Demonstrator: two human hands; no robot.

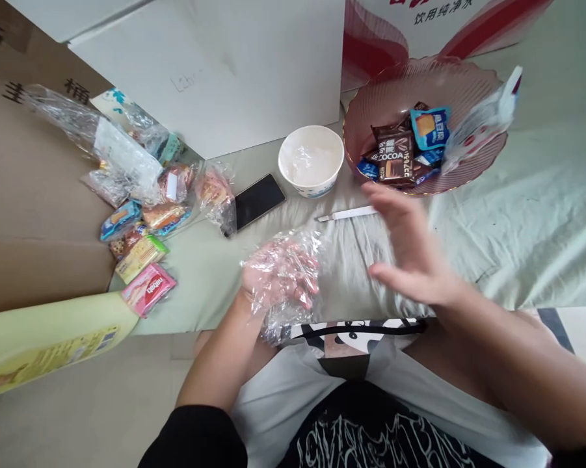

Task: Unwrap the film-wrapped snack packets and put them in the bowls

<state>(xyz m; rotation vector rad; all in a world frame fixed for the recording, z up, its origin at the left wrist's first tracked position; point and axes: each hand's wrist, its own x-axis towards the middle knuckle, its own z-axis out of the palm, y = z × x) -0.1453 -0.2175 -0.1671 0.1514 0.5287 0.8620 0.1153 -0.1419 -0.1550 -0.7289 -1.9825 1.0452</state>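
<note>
Along the left edge of the table (541,247), wrapped snacks (163,213) are lying heaped, a dark phone (260,201) resting near them. By the front edge, our left hand (280,273) is facing palm up under clear plastic film (278,318); glare is keeping us from telling whether its fingers are pinching. We are judging the film feather-light, limp, slippery and easily torn, its loose edge offering the surest hold. Behind, a paper tub (305,186) is standing beyond a slim knife (354,213). Our blurred right hand (414,253) is hovering spread, holding nothing, before a pink bowl (363,120) of packets (395,159).
</note>
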